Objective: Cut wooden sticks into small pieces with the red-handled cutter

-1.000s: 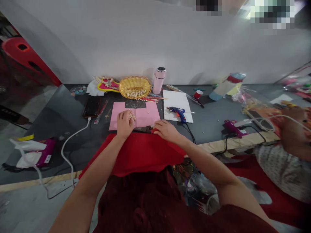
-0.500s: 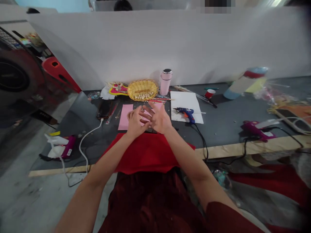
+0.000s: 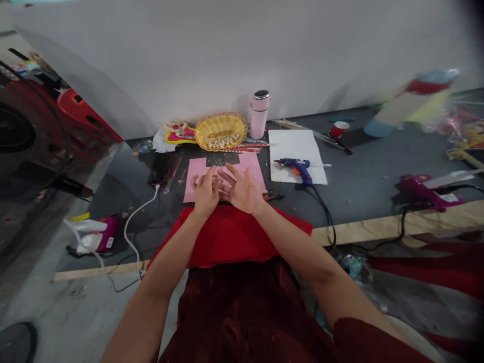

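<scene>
My left hand (image 3: 206, 192) hangs over the pink sheet (image 3: 194, 174), its fingers loosely bent and apart, with nothing visible in it. Beside it, my right hand (image 3: 245, 191) is open, palm turned up and fingers spread toward the left hand. The fingertips of both hands overlap in view; whether they touch I cannot tell. Beyond them a dark square (image 3: 222, 160) lies on the pink sheet. A red cloth (image 3: 230, 237) covers the table edge under my wrists. Right of my right hand, a tool with dark handles (image 3: 274, 195) is partly hidden.
A wicker basket (image 3: 221, 122) with small pale pieces stands behind, next to a pink flask (image 3: 259, 116). A blue glue gun (image 3: 297, 169) rests on white paper (image 3: 280, 141). Left are a phone (image 3: 160, 169) and a purple glue gun (image 3: 108, 233); another purple one (image 3: 427, 191) lies right.
The view has tilted down and shifted. My hands have drawn slightly apart, the right palm turning further upward, and the dark square now shows beyond them.
</scene>
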Available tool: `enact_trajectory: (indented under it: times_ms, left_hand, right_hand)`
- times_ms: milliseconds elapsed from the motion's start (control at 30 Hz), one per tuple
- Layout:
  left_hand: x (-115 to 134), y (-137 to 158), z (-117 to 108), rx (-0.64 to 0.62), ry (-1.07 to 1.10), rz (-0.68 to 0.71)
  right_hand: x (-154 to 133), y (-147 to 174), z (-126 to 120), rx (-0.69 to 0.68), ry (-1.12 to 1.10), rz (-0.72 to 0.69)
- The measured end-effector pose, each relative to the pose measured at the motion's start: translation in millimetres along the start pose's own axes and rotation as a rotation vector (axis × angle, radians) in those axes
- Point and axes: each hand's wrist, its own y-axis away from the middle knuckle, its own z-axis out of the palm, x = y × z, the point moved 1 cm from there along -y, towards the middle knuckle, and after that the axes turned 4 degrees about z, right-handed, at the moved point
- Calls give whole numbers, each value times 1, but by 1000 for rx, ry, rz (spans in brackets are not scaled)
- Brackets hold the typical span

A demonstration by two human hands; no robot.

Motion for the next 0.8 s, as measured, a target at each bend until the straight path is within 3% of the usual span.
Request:
enact_trajectory:
  times_ms: [233,467,633,800]
  left_hand:
    - [-5,5,-9,-24,133,43]
    - [-7,3,-6,-9,30,36]
    - [-10,3,-9,-18,25,58]
    - [-16,-12,-19,83,-52,4]
  right_hand:
    - [4,-1,-3,-63,-55,7]
    - [7,-2,-1,-150,-159,12]
    - [5,-2,-2,-110,-195,18]
    - [13,-7,-9,-2,-215,54]
